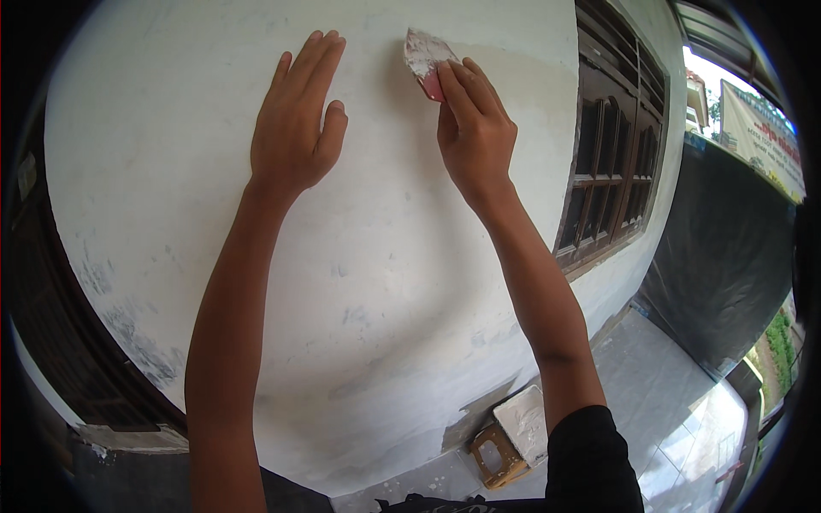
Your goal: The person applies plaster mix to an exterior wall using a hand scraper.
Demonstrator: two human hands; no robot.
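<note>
My left hand (298,115) is raised flat against the white wall (359,256), its fingers stretched out and holding nothing. To its right, my right hand (475,128) grips a small pink putty scraper (424,60) whose face is coated in pale paste, held up at the wall's surface. Around the scraper the wall shows a slightly different beige tone. Lower down, the surface has grey-blue scuffed patches.
A brown-framed window (611,171) is on the right, a dark door (77,325) on the left. Below stand a wooden stool (492,462) and a paste-smeared white container (522,423) on the tiled floor (641,393). A black sheet (710,256) and a banner (759,137) hang at right.
</note>
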